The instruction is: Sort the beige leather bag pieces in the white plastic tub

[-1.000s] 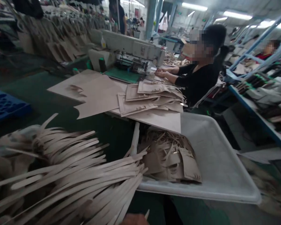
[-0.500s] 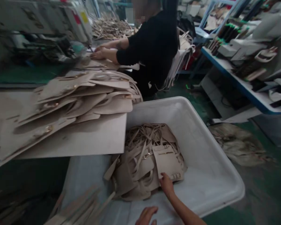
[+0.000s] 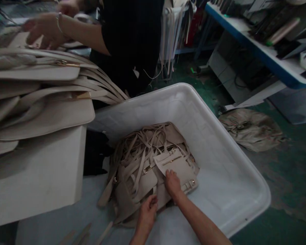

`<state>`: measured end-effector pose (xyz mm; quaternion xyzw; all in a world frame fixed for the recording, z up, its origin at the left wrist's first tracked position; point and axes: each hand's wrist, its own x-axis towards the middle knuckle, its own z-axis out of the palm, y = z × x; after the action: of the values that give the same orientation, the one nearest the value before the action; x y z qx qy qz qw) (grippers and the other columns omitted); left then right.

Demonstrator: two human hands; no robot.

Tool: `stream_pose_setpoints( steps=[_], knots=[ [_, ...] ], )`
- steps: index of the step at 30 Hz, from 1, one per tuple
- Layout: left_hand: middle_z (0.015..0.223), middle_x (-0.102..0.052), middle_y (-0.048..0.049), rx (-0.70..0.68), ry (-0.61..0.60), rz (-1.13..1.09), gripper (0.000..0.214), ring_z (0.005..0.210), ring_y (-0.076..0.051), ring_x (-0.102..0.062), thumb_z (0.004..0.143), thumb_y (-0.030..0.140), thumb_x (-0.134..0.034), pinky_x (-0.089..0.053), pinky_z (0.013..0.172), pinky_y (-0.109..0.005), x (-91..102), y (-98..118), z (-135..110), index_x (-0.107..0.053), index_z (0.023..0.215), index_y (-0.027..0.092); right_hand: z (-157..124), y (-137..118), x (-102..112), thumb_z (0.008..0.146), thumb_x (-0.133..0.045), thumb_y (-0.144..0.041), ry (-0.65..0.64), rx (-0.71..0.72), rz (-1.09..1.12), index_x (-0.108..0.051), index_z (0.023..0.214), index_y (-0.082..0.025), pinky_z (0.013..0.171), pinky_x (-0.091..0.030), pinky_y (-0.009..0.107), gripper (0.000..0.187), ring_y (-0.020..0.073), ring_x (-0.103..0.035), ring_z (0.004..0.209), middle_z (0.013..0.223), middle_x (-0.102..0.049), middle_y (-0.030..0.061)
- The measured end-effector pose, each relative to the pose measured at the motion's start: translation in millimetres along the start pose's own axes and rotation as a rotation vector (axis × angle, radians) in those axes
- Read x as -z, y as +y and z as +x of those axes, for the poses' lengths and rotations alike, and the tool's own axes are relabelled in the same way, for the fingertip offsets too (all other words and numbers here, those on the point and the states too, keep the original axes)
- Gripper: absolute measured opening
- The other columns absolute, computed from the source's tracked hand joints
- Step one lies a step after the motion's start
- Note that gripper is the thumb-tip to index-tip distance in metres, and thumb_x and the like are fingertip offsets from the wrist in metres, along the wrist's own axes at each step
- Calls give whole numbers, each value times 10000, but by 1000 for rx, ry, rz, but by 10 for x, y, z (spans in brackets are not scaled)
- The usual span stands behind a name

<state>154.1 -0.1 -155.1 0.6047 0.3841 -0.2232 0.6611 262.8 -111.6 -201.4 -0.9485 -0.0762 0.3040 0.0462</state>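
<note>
So I've got my arms in this big white bin (image 3: 214,170) and it's pretty crowded around it. Off the bin's left side there's a pale tabletop (image 3: 40,180) whose corner juts out over it, so that part is covered. A stack of beige panels (image 3: 53,115) sits on that tabletop, with long straps trailing over toward the bin's far rim. Just past that rim is a co-worker (image 3: 132,41) in black, with a bangle on one wrist and both hands blurry over the work. Some hanging straps (image 3: 172,37) are beyond the bin too, and to its right there's a blue-edged bench (image 3: 257,41) plus a crumpled sack (image 3: 252,129) on the green floor.

Now the pile (image 3: 132,173) — it's on the bin's bottom, all beige pieces with a tangle of thin straps toward the bin's far side and gold-coloured buckles here and there. The flat panel (image 3: 178,166) lies tilted on top, with a slim metal strip and little buckled tabs at two ends.

My right hand (image 3: 172,183) is on that panel's edge, but can't tell if it's pinched. My left hand (image 3: 148,209) is apart from it, fingers curled by the pile's near edge — can't tell whether they've got anything.
</note>
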Motion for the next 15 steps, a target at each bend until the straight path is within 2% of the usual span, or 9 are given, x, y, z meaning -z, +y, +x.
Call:
stream_pose_setpoints(
  steps=[3,7,9,11,12,13,15],
  knots=[
    [946,-670,-132,-5,23,22,412,925,-251,-603,595,269,-521,-443,880,-399,95,-15,77,-618,961,106,91,266,265,808,-360,-112,-5,-4,46,-586,914,-150,712,-441,310,252,218,-593,815,870,-626,113],
    [976,-662,-147,8,81,-28,469,949,-269,-592,573,330,-602,-443,879,-411,139,52,46,-606,987,108,126,779,849,765,-262,-52,83,-129,92,-576,955,-94,701,-437,259,370,190,-596,784,842,-641,115],
    [1011,-648,-164,6,58,-93,543,984,-278,-579,559,401,-662,-429,906,-412,80,152,-23,-600,1008,103,1,896,1099,758,-239,-56,161,-142,164,-569,988,-93,704,-441,252,404,188,-593,789,859,-645,103],
    [1099,-614,-160,4,-31,-194,650,1052,-267,-549,595,496,-657,-398,950,-407,11,315,-105,-558,1114,118,-237,782,1181,772,-259,-74,221,-29,273,-560,1033,-144,727,-442,247,405,179,-592,834,915,-646,74],
    [1145,-592,-151,22,-94,-261,687,1078,-260,-535,639,559,-604,-392,956,-410,-1,416,-135,-520,1174,137,-389,638,1139,775,-285,-79,235,70,316,-558,1043,-178,736,-442,247,395,174,-591,857,939,-645,60],
    [1169,-579,-143,55,-147,-320,702,1086,-256,-531,684,618,-521,-402,944,-418,15,522,-148,-492,1209,152,-556,450,1044,782,-318,-87,199,185,320,-554,1055,-212,719,-445,245,382,169,-592,858,937,-644,49],
    [1143,-596,-126,158,-243,-317,702,1059,-257,-548,732,680,-373,-438,888,-431,151,719,-104,-509,1194,168,-914,19,736,737,-402,-77,146,387,252,-581,952,-231,604,-444,248,319,172,-596,713,766,-638,32]
  ],
)
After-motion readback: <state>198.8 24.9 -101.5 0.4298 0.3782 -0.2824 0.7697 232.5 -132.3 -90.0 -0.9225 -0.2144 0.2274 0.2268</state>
